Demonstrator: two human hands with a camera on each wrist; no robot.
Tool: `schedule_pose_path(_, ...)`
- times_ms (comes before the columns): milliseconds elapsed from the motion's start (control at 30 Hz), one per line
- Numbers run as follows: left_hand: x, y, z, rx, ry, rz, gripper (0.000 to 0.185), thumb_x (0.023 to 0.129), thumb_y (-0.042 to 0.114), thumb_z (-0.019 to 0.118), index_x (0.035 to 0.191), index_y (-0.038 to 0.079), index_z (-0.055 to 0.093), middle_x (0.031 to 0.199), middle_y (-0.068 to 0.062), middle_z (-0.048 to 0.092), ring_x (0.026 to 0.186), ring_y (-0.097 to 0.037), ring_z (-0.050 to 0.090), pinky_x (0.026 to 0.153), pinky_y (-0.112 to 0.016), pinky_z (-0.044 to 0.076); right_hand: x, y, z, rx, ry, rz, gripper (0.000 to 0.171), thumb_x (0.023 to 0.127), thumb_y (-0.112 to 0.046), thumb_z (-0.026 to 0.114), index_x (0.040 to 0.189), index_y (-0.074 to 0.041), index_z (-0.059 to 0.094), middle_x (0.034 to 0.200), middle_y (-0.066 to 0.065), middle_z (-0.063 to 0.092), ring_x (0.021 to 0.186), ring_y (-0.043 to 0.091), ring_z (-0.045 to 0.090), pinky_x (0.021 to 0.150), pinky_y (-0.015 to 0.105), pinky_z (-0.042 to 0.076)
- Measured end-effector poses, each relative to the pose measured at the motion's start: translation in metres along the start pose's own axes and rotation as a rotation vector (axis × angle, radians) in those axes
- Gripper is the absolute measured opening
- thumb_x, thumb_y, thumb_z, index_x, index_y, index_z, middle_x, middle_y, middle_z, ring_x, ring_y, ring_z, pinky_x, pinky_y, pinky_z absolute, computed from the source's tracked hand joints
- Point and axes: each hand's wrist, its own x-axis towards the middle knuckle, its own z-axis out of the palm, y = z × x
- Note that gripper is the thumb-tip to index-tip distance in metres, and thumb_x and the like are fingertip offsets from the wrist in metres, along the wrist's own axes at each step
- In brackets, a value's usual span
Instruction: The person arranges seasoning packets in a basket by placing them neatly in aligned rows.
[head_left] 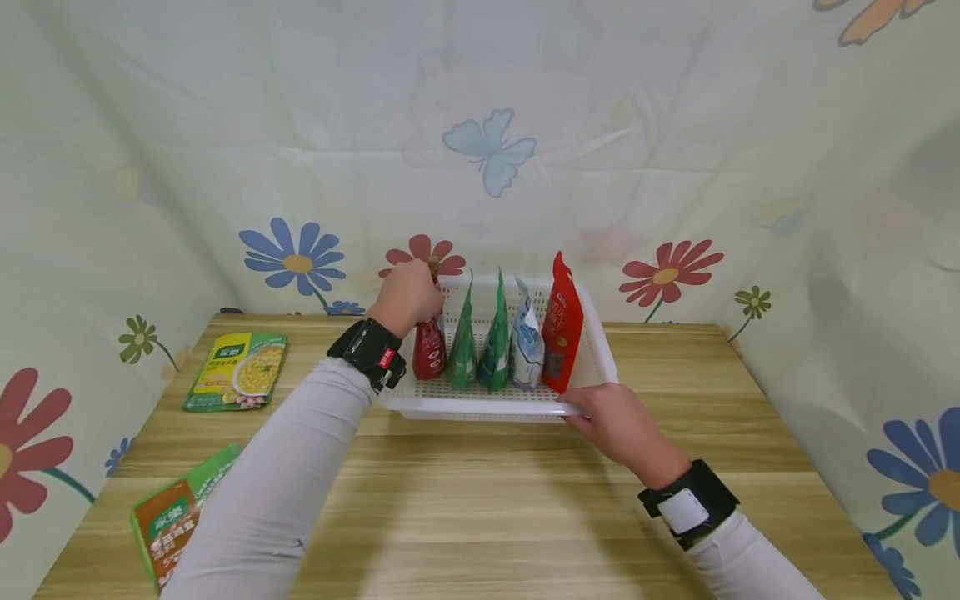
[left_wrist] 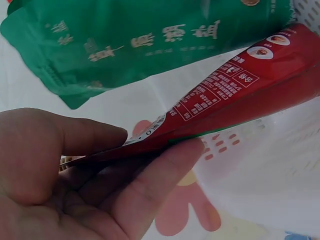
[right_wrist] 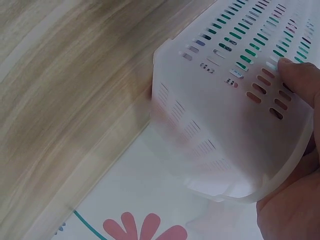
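My left hand pinches the top of a dark red pouch at the left end of a white plastic basket. In the left wrist view, thumb and fingers lie on either side of the red pouch, beside a green pouch. My right hand grips the basket's near right rim; the right wrist view has its thumb on the slotted wall. Standing in a row inside are two green pouches, a white-and-blue pouch and a bright red bag.
A yellow-and-green soup packet lies flat on the wooden table at the left. Nearer, a brown-and-green packet is partly covered by my left sleeve. A flower-printed cloth hangs behind and at both sides.
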Motion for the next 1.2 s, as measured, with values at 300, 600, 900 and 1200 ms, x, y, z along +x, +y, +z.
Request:
schedule_pose_path(300, -0.001, -0.003, 0.01, -0.044, 0.027, 0.023, 0.036, 0.093, 0.013, 0.064, 0.127, 0.0, 0.061, 0.093, -0.014, 0.065, 0.073, -0.026, 0.063, 0.054, -0.029, 0.044, -0.001, 0.0, 0.002, 0.002, 0.021, -0.028, 0.029, 0.081, -0.018, 0.088, 0.107, -0.01, 0.08, 0.098, 0.006, 0.079, 0.085, 0.021, 0.073, 0.082, 0.046, 0.062)
schedule_pose_path(600, -0.01, -0.002, 0.013, -0.038, -0.001, 0.007, 0.039, 0.095, 0.014, 0.061, 0.132, 0.0, 0.057, 0.105, -0.015, 0.063, 0.079, -0.026, 0.064, 0.057, -0.029, 0.046, 0.0, 0.0, 0.003, -0.004, 0.035, -0.036, 0.028, 0.081, -0.017, 0.088, 0.106, -0.01, 0.08, 0.097, 0.006, 0.079, 0.084, 0.021, 0.074, 0.081, 0.046, 0.062)
schedule_pose_path(900, -0.02, -0.007, 0.014, -0.098, -0.036, 0.009, 0.014, 0.097, 0.013, 0.059, 0.103, 0.0, 0.064, 0.079, -0.01, 0.055, 0.063, -0.022, 0.063, 0.054, -0.027, 0.046, 0.0, -0.001, 0.002, -0.005, 0.046, -0.04, 0.027, 0.08, -0.017, 0.089, 0.105, -0.01, 0.081, 0.096, 0.006, 0.079, 0.084, 0.021, 0.075, 0.081, 0.046, 0.062)
schedule_pose_path(1200, -0.021, -0.01, 0.016, -0.106, -0.066, 0.016, 0.014, 0.099, 0.014, 0.057, 0.098, 0.001, 0.062, 0.075, -0.008, 0.051, 0.063, -0.023, 0.061, 0.054, -0.027, 0.045, 0.0, -0.002, 0.001, 0.001, 0.042, -0.046, 0.028, 0.08, -0.017, 0.088, 0.106, -0.009, 0.081, 0.096, 0.007, 0.079, 0.085, 0.022, 0.076, 0.08, 0.045, 0.062)
